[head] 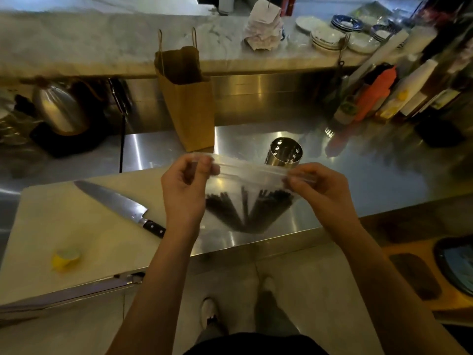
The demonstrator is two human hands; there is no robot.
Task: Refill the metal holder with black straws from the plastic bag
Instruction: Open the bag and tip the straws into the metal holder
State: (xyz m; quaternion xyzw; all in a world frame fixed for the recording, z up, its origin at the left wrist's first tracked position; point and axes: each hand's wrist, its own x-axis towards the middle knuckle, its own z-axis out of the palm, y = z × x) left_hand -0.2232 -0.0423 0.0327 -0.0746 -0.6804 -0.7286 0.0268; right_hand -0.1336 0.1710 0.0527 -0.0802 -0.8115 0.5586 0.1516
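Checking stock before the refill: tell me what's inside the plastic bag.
The plastic bag, held at its top edge by the left hand and right hand, holds black straws fanned out. Both hands cover the bag's outer ends, so a count isn't possible.

both forearms reach forward and slightly inward, bare to the elbow, wrists level with each other and well apart. the left hand point(184, 185) is curled with its fingertips point(211, 168) pinched against the thumb on one upper corner of the plastic bag point(249, 175), knuckles turned up. the right hand point(318, 187) mirrors it, thumb and fingers closed on the opposite upper corner, so the bag's top edge is stretched between the two hands.
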